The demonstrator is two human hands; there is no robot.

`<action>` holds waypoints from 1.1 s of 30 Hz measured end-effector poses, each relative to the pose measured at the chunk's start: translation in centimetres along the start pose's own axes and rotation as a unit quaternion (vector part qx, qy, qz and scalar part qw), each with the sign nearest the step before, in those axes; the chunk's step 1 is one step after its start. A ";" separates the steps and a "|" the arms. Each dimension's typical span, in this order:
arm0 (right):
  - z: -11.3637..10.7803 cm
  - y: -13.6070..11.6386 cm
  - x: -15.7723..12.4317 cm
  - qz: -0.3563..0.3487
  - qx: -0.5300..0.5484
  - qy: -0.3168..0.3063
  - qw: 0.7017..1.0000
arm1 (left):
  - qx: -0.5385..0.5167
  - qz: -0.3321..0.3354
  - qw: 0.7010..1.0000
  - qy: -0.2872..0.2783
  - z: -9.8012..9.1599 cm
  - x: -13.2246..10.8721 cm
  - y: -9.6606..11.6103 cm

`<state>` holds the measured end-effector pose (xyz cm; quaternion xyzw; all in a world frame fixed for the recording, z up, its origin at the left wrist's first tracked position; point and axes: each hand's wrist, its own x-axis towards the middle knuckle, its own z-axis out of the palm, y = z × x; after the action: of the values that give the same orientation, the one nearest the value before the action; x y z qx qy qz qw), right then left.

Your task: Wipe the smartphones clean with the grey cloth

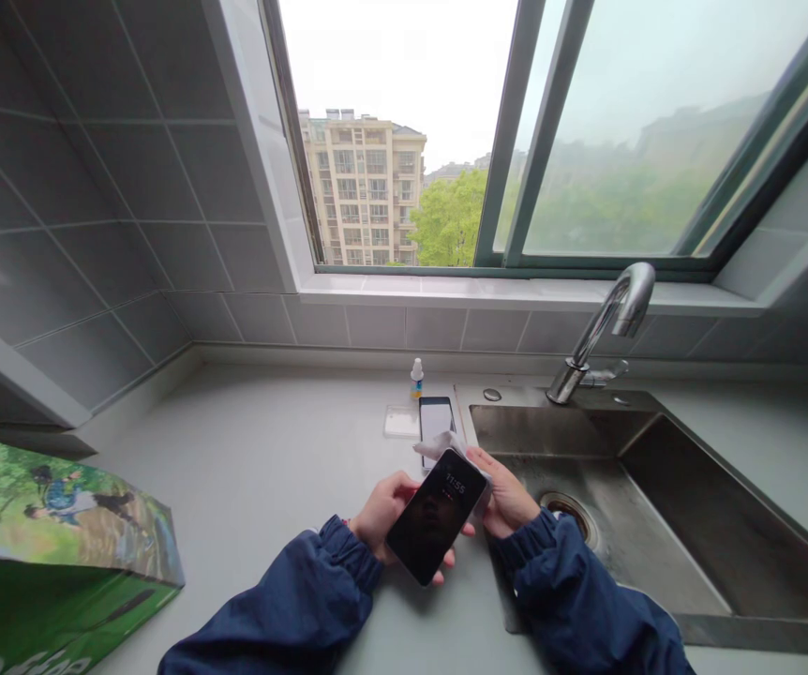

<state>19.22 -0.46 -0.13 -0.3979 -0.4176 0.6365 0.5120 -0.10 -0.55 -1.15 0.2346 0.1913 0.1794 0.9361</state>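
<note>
A smartphone (pixel 433 525) with a dark screen showing 11:55 is held tilted above the counter. My left hand (pixel 384 514) is closed round its left side, with fingertips showing past its lower right edge. At its upper right corner, my right hand (pixel 509 495) pinches a crumpled white wipe (pixel 480 502) against the phone. Behind them a second phone (pixel 436 415) with a pale screen lies on the counter, partly covered by the wipe. Near it are a small clear flat case (pixel 400 421) and a little white-capped bottle (pixel 416 378) standing upright.
To the right is a steel sink (pixel 664 553) with a drain and a curved chrome faucet (pixel 605 328). A green printed box (pixel 67 553) stands on the counter (pixel 249 450) at the left. The window (pixel 404 267) behind is partly slid open.
</note>
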 end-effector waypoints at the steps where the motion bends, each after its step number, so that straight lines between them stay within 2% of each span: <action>1: 0.1 -0.1 0.0 -0.001 -0.004 -0.005 1.000 | -0.002 0.004 1.000 -0.001 0.0 0.0 0.0; 4: 0.2 -0.2 -0.1 0.016 -0.006 -0.024 1.000 | -0.002 0.015 1.000 -0.005 0.0 0.0 0.0; 7: 0.0 0.0 0.0 0.037 0.008 -0.008 0.999 | 0.002 0.022 1.000 -0.002 0.2 -0.2 0.1; 13: -0.8 1.1 0.8 0.007 0.022 0.145 0.989 | 0.007 0.080 0.996 0.030 0.2 -0.2 0.2; 18: -0.9 1.7 1.0 -0.050 -0.010 0.195 0.980 | -0.024 0.123 0.988 0.086 0.2 -0.1 0.5; 22: -0.5 1.7 0.6 -0.087 -0.056 0.189 0.976 | -0.046 0.124 0.987 0.093 0.6 -0.2 0.7; 27: -0.1 1.9 0.4 -0.071 -0.112 0.150 0.980 | -0.040 0.150 0.981 0.119 0.6 0.0 0.4; 33: 0.1 1.6 0.3 -0.080 -0.187 0.120 0.972 | 0.069 0.187 0.971 0.132 0.5 0.3 0.0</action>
<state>18.58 -0.35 -1.66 -0.5254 -0.4950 0.4519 0.5242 0.34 -0.60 -0.81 0.3043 0.2776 0.3668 0.8341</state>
